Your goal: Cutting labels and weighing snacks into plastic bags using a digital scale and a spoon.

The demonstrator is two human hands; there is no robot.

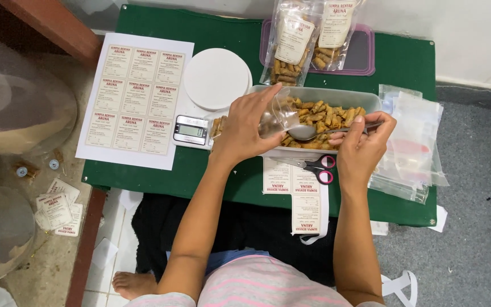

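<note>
My left hand (244, 129) holds a small clear plastic pouch (279, 113) open over a grey tray (336, 96) of small fried rolls (328, 116). A metal spoon (308, 132) is gripped by my right hand (362, 145), its bowl at the pouch's mouth. The tray rests on a low green table (404, 62). A few rolls show beside my left hand, near the scale.
A digital scale (191, 129) with a round white plate (216, 78) stands left of the tray. A label sheet (137, 99) lies further left. Two filled pouches (299, 40) sit at the back, empty bags (410, 142) at right, scissors (316, 167) and labels in front.
</note>
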